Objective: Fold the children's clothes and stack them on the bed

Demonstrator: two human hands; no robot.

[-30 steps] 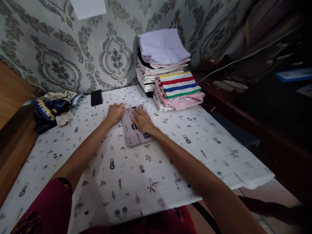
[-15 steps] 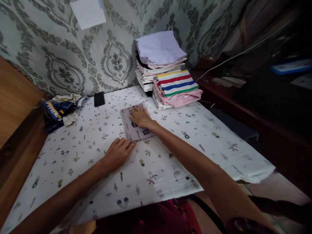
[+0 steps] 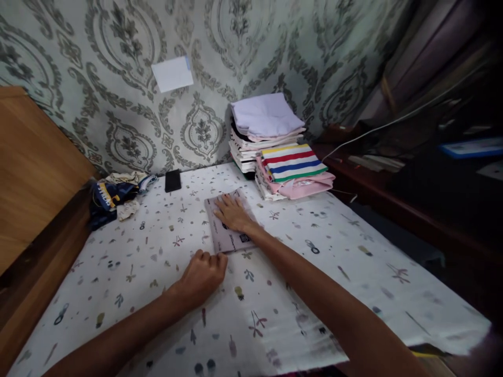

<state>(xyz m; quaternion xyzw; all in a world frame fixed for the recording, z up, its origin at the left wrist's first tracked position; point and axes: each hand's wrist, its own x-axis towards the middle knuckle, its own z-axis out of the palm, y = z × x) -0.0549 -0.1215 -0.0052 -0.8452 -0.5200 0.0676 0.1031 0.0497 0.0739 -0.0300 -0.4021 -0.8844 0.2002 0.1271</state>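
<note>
A folded pale pink-mauve cloth with dark print (image 3: 223, 240) lies flat on the patterned white sheet (image 3: 157, 283). My right hand (image 3: 232, 212) rests palm down on it, fingers spread towards its far edge. At the cloth's near left corner is my left hand (image 3: 204, 272), its fingers curled closed; whatever they may pinch is too small to make out.
Behind to the right stand a tall stack of folded clothes (image 3: 267, 118) and a lower one topped by a striped cloth (image 3: 293, 162). A black phone (image 3: 173, 180) and crumpled clothes (image 3: 113, 196) lie at the back left. Wooden furniture (image 3: 35, 173) borders the left side.
The view has tilted up, so everything sits lower in the picture. My left hand's fingers have curled in more tightly; my right hand's fingers are spread wider on the cloth.
</note>
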